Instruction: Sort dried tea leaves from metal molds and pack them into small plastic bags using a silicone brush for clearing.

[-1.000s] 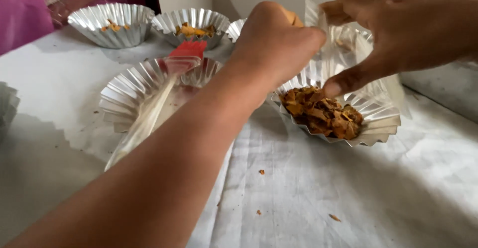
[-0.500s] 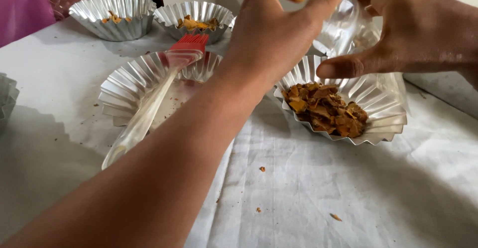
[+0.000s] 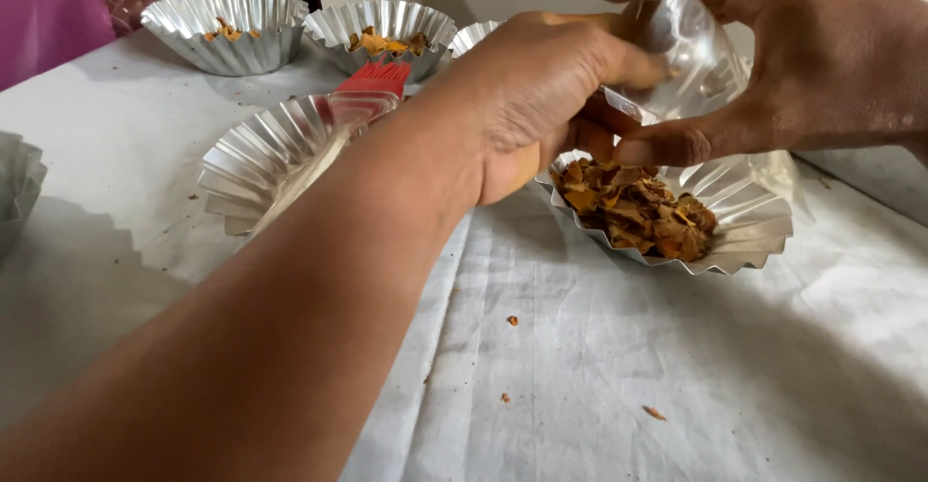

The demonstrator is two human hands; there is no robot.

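My left hand (image 3: pixel 541 86) reaches across from the lower left, its fingers closed around some orange-brown pieces that show beneath the fist. It hovers just above a crimped foil dish (image 3: pixel 759 240) that holds a heap of orange-brown dried chips (image 3: pixel 633 211). My right hand (image 3: pixel 822 66) comes in from the upper right and pinches a clear plastic bag (image 3: pixel 681 52) between thumb and fingers, right over the same dish. The bag touches my left fingers.
A red silicone brush (image 3: pixel 372 81) with a clear handle lies in an otherwise bare foil dish (image 3: pixel 246 168) to the left. Two more foil dishes (image 3: pixel 217 28) (image 3: pixel 387 23) with a few chips stand at the back, another (image 3: pixel 14 187) at the left edge. Crumbs dot the white cloth (image 3: pixel 599 376).
My left hand has come down from the top of the view to just above the dish of chips. The right hand and bag have followed it lower.
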